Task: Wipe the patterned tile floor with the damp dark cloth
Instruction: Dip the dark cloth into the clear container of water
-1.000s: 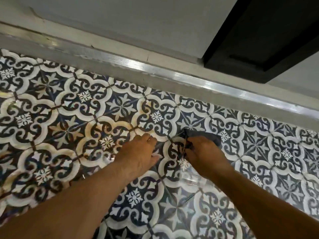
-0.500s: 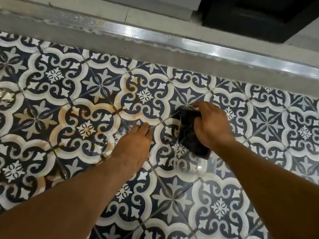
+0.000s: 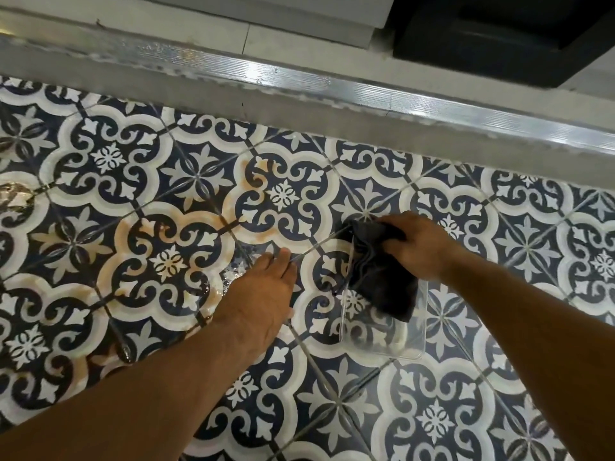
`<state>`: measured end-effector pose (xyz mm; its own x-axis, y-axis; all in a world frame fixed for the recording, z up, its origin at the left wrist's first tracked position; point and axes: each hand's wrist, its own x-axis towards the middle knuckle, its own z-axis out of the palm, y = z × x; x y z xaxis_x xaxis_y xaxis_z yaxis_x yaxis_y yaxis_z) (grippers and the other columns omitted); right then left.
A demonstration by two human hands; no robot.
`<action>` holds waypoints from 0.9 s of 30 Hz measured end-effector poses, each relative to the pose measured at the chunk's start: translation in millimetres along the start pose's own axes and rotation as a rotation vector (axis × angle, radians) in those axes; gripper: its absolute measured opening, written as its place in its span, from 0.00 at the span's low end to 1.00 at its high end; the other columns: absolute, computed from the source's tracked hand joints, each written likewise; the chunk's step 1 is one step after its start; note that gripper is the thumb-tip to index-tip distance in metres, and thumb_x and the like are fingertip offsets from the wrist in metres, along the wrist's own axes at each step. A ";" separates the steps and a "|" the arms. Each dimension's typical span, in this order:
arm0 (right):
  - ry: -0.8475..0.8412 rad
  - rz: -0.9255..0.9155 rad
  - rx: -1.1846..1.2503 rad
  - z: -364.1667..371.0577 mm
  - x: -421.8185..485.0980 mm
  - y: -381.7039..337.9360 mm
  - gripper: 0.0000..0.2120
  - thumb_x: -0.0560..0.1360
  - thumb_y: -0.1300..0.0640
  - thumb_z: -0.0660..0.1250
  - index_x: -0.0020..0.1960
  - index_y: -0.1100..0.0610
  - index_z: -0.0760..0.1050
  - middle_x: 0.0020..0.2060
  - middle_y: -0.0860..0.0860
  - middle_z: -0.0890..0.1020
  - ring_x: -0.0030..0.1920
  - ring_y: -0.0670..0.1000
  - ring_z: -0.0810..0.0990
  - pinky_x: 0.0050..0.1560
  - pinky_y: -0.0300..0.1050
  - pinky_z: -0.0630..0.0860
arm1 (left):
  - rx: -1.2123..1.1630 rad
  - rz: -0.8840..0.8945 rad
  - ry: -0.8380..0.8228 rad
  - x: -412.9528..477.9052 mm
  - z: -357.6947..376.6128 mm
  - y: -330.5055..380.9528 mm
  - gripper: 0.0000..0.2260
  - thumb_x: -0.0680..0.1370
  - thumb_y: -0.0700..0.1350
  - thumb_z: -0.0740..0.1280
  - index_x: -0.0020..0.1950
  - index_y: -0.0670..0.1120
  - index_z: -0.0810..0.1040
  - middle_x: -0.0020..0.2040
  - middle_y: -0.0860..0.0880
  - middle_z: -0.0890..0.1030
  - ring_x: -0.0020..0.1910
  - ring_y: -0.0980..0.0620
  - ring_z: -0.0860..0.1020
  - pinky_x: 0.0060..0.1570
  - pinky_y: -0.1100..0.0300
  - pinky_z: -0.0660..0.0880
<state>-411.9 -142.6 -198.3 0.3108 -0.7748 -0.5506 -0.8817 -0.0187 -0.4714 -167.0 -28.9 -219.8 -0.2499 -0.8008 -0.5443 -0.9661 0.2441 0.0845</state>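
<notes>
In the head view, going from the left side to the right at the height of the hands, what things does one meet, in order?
Orange-stained tile → left hand → dark cloth → right hand. The clear tray overlaps the cloth, so it is left out.

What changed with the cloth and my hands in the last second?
The right hand has gathered and lifted the dark cloth; it now hangs from that grip over the clear tray. The left hand stayed flat on the tile floor, fingers straight. Orange stains remain.
</notes>
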 end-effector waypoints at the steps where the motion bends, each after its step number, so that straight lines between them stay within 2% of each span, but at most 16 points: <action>1: 0.001 -0.010 -0.032 -0.1 -0.1 0.8 0.12 0.75 0.57 0.65 0.55 0.42 0.75 0.47 0.44 0.73 0.48 0.50 0.74 0.43 0.41 0.67 | 0.003 0.001 -0.005 0.2 0.3 0.1 0.35 0.80 0.57 0.60 0.78 0.44 0.45 0.79 0.44 0.44 0.77 0.43 0.48 0.73 0.54 0.45; 5: 0.037 0.006 -0.098 0.5 -1.6 1.1 0.09 0.75 0.60 0.66 0.52 0.48 0.74 0.48 0.48 0.74 0.48 0.52 0.75 0.41 0.44 0.70 | -0.016 -0.011 -0.041 2.1 0.9 -0.8 0.36 0.80 0.57 0.61 0.78 0.45 0.45 0.79 0.44 0.43 0.77 0.43 0.47 0.74 0.53 0.47; 8: 0.051 0.006 -0.096 -0.7 0.4 -0.9 0.11 0.74 0.62 0.66 0.50 0.47 0.70 0.48 0.48 0.74 0.47 0.51 0.75 0.41 0.44 0.69 | -0.042 -0.019 -0.072 4.4 0.5 -0.9 0.36 0.80 0.56 0.61 0.78 0.45 0.44 0.79 0.45 0.42 0.77 0.43 0.45 0.74 0.53 0.47; 10: 0.026 -0.002 -0.074 -2.5 0.6 -0.8 0.14 0.74 0.61 0.66 0.50 0.44 0.69 0.45 0.46 0.75 0.44 0.49 0.75 0.38 0.41 0.69 | -0.034 -0.013 -0.069 4.6 1.3 -0.8 0.36 0.80 0.56 0.60 0.78 0.45 0.44 0.79 0.45 0.42 0.77 0.43 0.45 0.74 0.53 0.47; 12: 0.006 -0.002 0.015 -2.9 -0.5 0.4 0.11 0.73 0.56 0.67 0.50 0.42 0.68 0.42 0.44 0.77 0.42 0.46 0.76 0.36 0.40 0.69 | -0.023 -0.010 -0.061 5.4 3.2 -1.3 0.36 0.80 0.56 0.60 0.78 0.44 0.44 0.79 0.44 0.42 0.77 0.43 0.45 0.74 0.53 0.46; 14: 0.009 0.011 0.105 -2.6 -2.5 -1.5 0.08 0.73 0.46 0.62 0.52 0.42 0.70 0.43 0.46 0.78 0.43 0.48 0.77 0.38 0.44 0.70 | -0.005 0.000 -0.059 6.3 5.5 -1.7 0.36 0.80 0.56 0.60 0.78 0.43 0.44 0.79 0.43 0.42 0.77 0.42 0.46 0.74 0.52 0.46; 16: 0.040 -0.014 0.098 -0.3 -2.8 -1.6 0.14 0.73 0.43 0.56 0.55 0.44 0.72 0.44 0.47 0.78 0.45 0.51 0.76 0.42 0.47 0.69 | -0.001 0.006 -0.065 7.3 8.2 -2.2 0.36 0.80 0.56 0.60 0.78 0.43 0.44 0.79 0.43 0.42 0.77 0.42 0.46 0.74 0.51 0.47; 18: 0.095 -0.043 0.016 1.8 -2.0 -0.8 0.16 0.76 0.46 0.56 0.59 0.48 0.75 0.47 0.49 0.77 0.48 0.52 0.75 0.46 0.47 0.67 | -0.007 0.009 -0.070 8.1 10.5 -2.8 0.36 0.80 0.56 0.61 0.78 0.43 0.44 0.79 0.43 0.42 0.77 0.42 0.46 0.75 0.50 0.49; 21: 0.212 -0.117 -0.046 1.1 -2.4 -2.7 0.14 0.77 0.54 0.64 0.62 0.50 0.76 0.49 0.48 0.75 0.51 0.51 0.73 0.52 0.47 0.69 | -0.014 0.012 -0.069 8.4 12.2 -3.5 0.36 0.80 0.56 0.61 0.78 0.43 0.45 0.79 0.43 0.43 0.77 0.41 0.47 0.75 0.49 0.51; 25: 0.246 -0.167 -0.174 1.6 -6.4 -4.9 0.09 0.77 0.54 0.66 0.57 0.52 0.79 0.42 0.47 0.73 0.46 0.53 0.74 0.47 0.47 0.70 | -0.029 0.017 -0.059 7.8 11.1 -3.3 0.36 0.80 0.55 0.62 0.78 0.42 0.46 0.79 0.42 0.44 0.77 0.40 0.48 0.75 0.50 0.51; 27: 0.270 -0.178 -0.219 1.9 -10.2 -5.7 0.09 0.77 0.54 0.67 0.56 0.54 0.79 0.43 0.48 0.73 0.45 0.52 0.74 0.48 0.49 0.71 | -0.042 0.014 -0.053 7.5 10.4 -3.1 0.36 0.79 0.54 0.63 0.78 0.42 0.47 0.79 0.42 0.44 0.77 0.40 0.48 0.75 0.50 0.52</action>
<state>-409.3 -133.4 -191.3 0.3867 -0.8853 -0.2583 -0.8865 -0.2797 -0.3687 -165.3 -30.0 -232.9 -0.2612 -0.7671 -0.5860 -0.9645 0.2315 0.1269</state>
